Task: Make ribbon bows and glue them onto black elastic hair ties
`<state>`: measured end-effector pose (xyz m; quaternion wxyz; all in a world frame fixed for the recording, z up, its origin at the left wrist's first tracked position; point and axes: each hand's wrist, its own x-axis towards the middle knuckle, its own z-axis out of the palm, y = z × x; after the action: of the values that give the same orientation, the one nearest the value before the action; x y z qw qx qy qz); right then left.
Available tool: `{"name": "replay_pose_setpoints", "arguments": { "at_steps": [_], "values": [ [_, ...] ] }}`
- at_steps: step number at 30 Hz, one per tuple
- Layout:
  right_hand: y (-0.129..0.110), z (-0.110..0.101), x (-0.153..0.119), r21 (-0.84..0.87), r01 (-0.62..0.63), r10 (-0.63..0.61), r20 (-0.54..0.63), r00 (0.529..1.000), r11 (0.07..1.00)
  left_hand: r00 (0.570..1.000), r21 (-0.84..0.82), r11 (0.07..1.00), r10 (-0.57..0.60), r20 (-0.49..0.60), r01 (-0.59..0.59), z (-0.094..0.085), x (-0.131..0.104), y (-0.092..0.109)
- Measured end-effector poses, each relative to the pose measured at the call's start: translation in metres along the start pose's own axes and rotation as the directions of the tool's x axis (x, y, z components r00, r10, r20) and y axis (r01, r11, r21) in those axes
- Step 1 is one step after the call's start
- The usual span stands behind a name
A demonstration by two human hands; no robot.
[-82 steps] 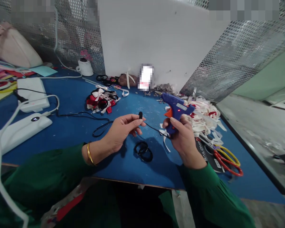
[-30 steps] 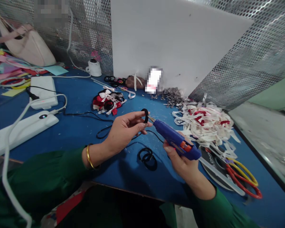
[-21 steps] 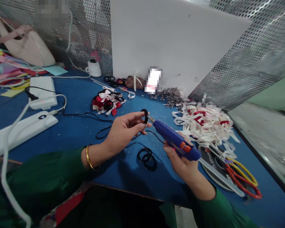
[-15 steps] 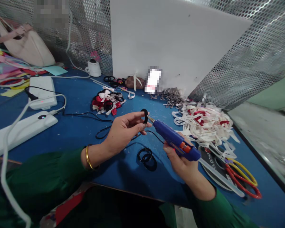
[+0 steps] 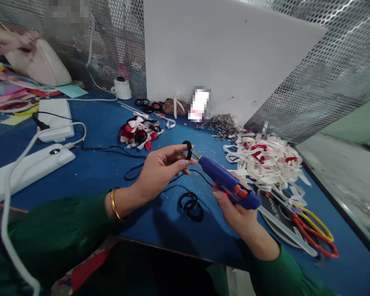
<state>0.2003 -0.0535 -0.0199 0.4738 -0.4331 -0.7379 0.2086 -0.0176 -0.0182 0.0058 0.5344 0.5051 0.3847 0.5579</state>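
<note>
Head view: pinching a black band (image 5: 189,152) in the left hand (image 5: 159,169), above the blue table (image 5: 101,170); clasping a glue gun (image 5: 223,177) in the right hand (image 5: 238,213), nozzle (image 5: 197,155) at the band, contact unclear; apparently gluing; likely calling next for steadiness, fingertips (image 5: 183,164) clear of the nozzle.

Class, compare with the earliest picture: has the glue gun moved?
Yes: against the ribbon pile, the glue gun has moved down the view, its nozzle now at the held black ring.
</note>
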Motion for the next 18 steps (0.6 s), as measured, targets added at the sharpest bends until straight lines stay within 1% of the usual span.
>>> {"name": "replay_pose_setpoints", "arguments": {
  "at_steps": [8,13,16,18],
  "values": [
    [-0.0027,-0.0009,0.0004,0.082,-0.033,0.029,0.051,0.998,0.996,1.000,-0.024,1.000,-0.016,0.003,0.016,-0.0008,-0.0004,-0.0001],
    [-0.0013,-0.0009,-0.0008,0.098,-0.039,0.035,0.045,0.998,0.994,1.000,0.003,1.000,-0.014,-0.002,0.014,-0.0010,-0.0002,-0.0004],
    [-0.0043,-0.0014,0.0012,0.116,-0.021,0.016,0.043,0.999,0.993,1.000,0.018,1.000,-0.016,-0.004,0.016,-0.0005,-0.0004,0.0001],
    [-0.0074,-0.0015,0.0032,0.140,-0.035,0.029,0.041,0.999,0.989,1.000,0.017,1.000,-0.014,-0.007,0.014,-0.0001,-0.0004,0.0005]
  ]
}}
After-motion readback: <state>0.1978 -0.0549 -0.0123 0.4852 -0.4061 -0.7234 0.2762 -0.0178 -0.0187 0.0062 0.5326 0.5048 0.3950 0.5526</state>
